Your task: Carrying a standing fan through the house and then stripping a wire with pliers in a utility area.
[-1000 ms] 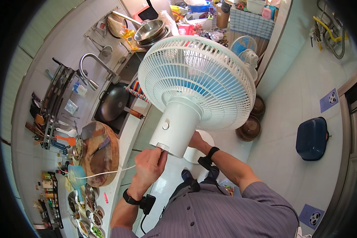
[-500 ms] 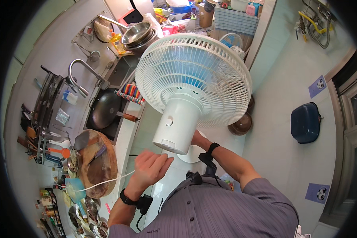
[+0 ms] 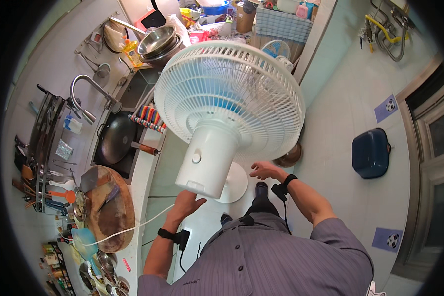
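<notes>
A white pedestal fan (image 3: 229, 101) stands on the kitchen floor in front of me, its round grille facing away and its white motor housing (image 3: 204, 158) toward me. My left hand (image 3: 187, 202) touches the lower back edge of the housing with its fingers spread. My right hand (image 3: 264, 170) hovers open just right of the housing, above the fan's round white base (image 3: 234, 185), holding nothing. The fan's white cord (image 3: 128, 229) runs left over the counter.
A counter on the left holds a sink with a black wok (image 3: 114, 140), a tap (image 3: 84, 96), a round wooden chopping board (image 3: 108, 207) and steel bowls (image 3: 158, 42). A dark blue box (image 3: 371, 153) sits on the tiled floor at right. A brown pot (image 3: 288, 158) stands behind the fan.
My left hand has slid from the back of the housing to its lower edge. My right hand has come out from behind the fan and opened. The fan looks nearer.
</notes>
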Demonstrator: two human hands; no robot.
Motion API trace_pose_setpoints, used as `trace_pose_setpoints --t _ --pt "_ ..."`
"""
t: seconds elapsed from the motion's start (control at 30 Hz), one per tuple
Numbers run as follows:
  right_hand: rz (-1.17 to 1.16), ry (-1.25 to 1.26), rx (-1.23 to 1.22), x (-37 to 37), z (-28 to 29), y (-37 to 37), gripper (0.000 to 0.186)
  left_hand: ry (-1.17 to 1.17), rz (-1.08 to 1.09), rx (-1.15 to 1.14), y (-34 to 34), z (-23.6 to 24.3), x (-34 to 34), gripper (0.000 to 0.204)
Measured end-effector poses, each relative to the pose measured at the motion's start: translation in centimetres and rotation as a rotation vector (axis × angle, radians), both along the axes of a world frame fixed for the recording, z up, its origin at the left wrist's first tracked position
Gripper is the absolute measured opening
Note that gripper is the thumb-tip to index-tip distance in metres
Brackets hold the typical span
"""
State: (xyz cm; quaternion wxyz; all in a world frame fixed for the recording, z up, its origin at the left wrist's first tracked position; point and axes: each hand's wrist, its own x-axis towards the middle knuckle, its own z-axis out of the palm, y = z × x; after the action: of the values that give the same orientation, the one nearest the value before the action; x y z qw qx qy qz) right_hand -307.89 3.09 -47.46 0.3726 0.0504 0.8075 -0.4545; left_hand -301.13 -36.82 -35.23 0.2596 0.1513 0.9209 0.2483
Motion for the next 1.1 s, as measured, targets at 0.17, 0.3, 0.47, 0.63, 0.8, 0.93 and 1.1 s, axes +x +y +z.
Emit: trace_pose_setpoints --t 0.17,0.3,0.47,0.63,0.8,0.93,1.1 --pt "-0.158 0.136 -0.471 -3.2 -0.8 5.2 0.049 0.644 0.049 0.161 5.3 -5.9 -1.6 0.073" --pt "0.117 0.136 -0.049 -8.5 -2.4 8.0 0.047 0.333 0.511 0.33 7.5 -9.2 -0.8 0.062" --pt "0.344 0.372 0.269 -10.7 -8.0 18.8 0.038 0.113 0.799 0.526 11.2 -12.9 -4.8 0.053" --pt "0.457 0.197 0.414 -11.4 -7.8 17.9 0.038 0.162 0.957 0.476 9.3 -17.0 -3.3 0.041" --pt "0.526 0.289 0.336 -12.3 -5.4 17.0 0.037 0.444 0.816 0.049 5.5 -23.8 -2.9 0.038" --pt "0.417 0.188 0.276 -13.0 -3.9 16.6 0.036 0.105 0.896 -0.066 10.0 -20.3 -3.8 0.038" --pt "0.581 0.297 0.344 -16.3 -4.2 14.1 0.038 0.389 0.8 0.034 4.7 -22.6 0.5 0.036"
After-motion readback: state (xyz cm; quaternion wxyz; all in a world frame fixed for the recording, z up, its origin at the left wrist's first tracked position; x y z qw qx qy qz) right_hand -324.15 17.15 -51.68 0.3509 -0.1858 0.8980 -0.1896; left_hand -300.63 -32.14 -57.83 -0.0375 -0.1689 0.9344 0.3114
